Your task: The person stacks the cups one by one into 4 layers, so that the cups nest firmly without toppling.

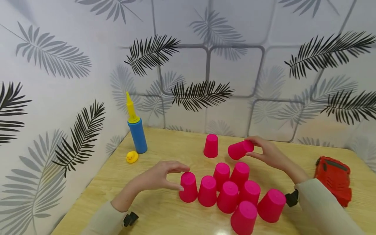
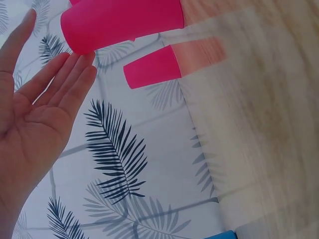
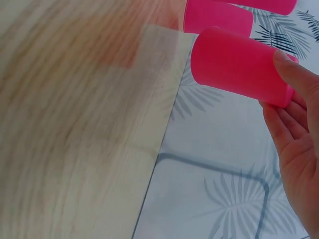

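Observation:
My right hand (image 1: 265,151) pinches a pink cup (image 1: 237,150) by its narrow base end, thumb on one side and fingers on the other. That cup is tilted on its side, its wide rim pointing left; in the right wrist view the cup (image 3: 239,64) is close by the thumb. My left hand (image 1: 160,176) reaches around the leftmost upside-down cup (image 1: 188,189). In the left wrist view its fingers (image 2: 75,74) are fairly straight, with tips at the narrow end of a pink cup (image 2: 124,22), and the thumb stands apart.
Several more pink cups stand upside down in a cluster, including a front cup (image 1: 244,218). A lone cup (image 1: 211,146) stands farther back. A blue and yellow pump (image 1: 138,135) and yellow duck (image 1: 132,157) are at left; a red toy car (image 1: 333,179) is at right. A patterned wall backs the table.

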Action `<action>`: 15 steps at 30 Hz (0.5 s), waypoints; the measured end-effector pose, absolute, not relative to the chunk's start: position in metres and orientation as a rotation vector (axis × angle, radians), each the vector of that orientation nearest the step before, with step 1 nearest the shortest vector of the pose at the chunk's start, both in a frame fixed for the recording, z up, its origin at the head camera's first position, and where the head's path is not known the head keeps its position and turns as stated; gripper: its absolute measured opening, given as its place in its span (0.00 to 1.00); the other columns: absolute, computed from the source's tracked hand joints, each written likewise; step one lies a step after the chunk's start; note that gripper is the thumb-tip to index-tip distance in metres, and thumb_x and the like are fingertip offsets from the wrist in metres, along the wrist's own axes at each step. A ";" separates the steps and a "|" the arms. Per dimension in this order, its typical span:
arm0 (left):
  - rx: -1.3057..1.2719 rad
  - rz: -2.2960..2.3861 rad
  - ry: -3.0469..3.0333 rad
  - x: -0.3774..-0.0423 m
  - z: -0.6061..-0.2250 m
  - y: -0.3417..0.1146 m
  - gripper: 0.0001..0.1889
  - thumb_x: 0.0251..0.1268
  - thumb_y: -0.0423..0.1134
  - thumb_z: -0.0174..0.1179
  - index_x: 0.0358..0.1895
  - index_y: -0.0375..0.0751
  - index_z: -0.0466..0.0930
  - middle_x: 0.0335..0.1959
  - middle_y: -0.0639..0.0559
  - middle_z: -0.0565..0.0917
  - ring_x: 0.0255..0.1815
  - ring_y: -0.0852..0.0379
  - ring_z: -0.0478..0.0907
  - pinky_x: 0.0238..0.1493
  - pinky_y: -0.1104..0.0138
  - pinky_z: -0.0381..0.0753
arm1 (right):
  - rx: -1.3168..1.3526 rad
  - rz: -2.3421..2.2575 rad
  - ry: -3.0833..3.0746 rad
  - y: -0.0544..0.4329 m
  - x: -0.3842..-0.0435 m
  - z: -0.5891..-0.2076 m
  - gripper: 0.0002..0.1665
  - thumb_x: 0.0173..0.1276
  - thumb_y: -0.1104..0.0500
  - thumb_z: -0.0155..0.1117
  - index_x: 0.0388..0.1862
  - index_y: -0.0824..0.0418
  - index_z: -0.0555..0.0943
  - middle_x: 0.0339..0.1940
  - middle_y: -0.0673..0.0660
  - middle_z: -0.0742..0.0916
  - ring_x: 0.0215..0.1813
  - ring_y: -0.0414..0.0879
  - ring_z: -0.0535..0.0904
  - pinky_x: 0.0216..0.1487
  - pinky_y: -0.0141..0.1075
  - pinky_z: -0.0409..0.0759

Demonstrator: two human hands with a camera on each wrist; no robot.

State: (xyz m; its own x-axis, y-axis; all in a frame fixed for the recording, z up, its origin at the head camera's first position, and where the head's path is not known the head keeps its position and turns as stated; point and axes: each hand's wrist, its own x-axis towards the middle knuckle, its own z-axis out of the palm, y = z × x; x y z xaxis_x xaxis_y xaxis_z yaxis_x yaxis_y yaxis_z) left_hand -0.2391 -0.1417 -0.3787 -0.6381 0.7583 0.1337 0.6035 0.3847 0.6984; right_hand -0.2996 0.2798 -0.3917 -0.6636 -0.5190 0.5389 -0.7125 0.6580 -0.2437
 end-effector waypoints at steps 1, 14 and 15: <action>1.212 1.106 2.436 -0.239 -0.380 -0.141 0.31 0.58 0.44 0.70 0.64 0.38 0.73 0.60 0.43 0.81 0.60 0.49 0.80 0.62 0.57 0.79 | 0.976 0.622 -2.452 0.277 -0.303 -0.391 0.34 0.48 0.67 0.78 0.56 0.68 0.76 0.47 0.59 0.86 0.47 0.54 0.86 0.49 0.45 0.86; 1.299 1.070 2.538 -0.243 -0.391 -0.137 0.21 0.59 0.41 0.69 0.56 0.40 0.81 0.48 0.48 0.85 0.50 0.57 0.83 0.55 0.60 0.84 | 1.039 0.723 -2.590 0.254 -0.335 -0.395 0.31 0.55 0.65 0.74 0.57 0.72 0.75 0.50 0.65 0.85 0.49 0.58 0.85 0.52 0.51 0.83; 1.295 1.075 2.537 -0.243 -0.391 -0.137 0.21 0.59 0.41 0.69 0.55 0.40 0.81 0.48 0.48 0.85 0.50 0.57 0.83 0.55 0.61 0.84 | 1.052 0.713 -2.582 0.253 -0.337 -0.395 0.31 0.55 0.66 0.74 0.57 0.72 0.75 0.49 0.65 0.85 0.49 0.58 0.85 0.51 0.51 0.84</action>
State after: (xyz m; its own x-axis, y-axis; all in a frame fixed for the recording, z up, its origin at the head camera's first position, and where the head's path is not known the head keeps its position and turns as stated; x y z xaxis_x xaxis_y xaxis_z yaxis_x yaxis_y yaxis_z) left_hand -0.2435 -0.1369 -0.3909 -0.6341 0.7415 0.2192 0.6732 0.3898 0.6284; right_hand -0.3375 0.2525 -0.3953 -0.7025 -0.5801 0.4123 -0.7094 0.6166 -0.3413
